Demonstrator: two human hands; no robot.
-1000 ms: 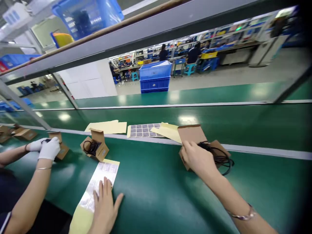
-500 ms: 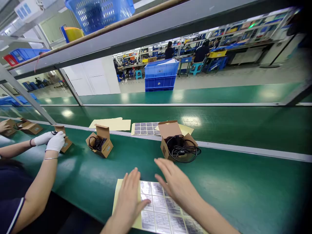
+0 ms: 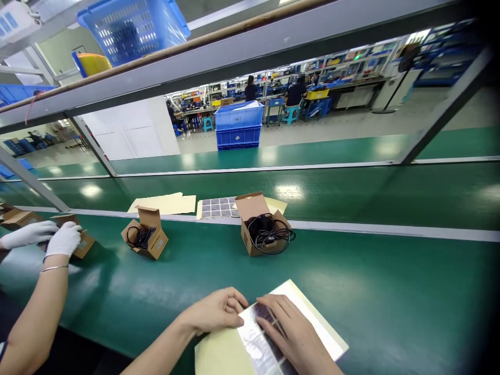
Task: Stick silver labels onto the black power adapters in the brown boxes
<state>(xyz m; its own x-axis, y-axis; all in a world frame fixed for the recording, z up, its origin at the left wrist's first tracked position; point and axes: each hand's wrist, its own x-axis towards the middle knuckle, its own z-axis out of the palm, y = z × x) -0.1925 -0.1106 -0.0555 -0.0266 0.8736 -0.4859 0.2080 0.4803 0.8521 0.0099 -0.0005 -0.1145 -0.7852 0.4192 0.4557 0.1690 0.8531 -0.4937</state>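
Observation:
A sheet of silvery printed labels [image 3: 252,341] with pale yellow backing lies at the front of the bench, set at a slant. My left hand [image 3: 216,312] pinches its upper left edge between thumb and curled fingers. Stretched across the labels is my right hand [image 3: 291,328], its fingers lying flat and covering part of the print. Beyond my hands stands an open cardboard box [image 3: 250,208] with a black cable [image 3: 269,234] spilling over its side. A second open box [image 3: 158,242], also with black cable inside, is farther left.
A co-worker's white-gloved hands [image 3: 64,239] handle a cardboard box [image 3: 84,245] at the left. Another label sheet [image 3: 219,207] and yellow sheets [image 3: 164,204] lie along the white strip. Overhead runs a shelf beam [image 3: 234,47] bearing a blue basket [image 3: 133,31].
My left hand has closed on the sheet's edge, and my right hand has come down onto the labels. The sheet has turned and shifted right. The view has swung right.

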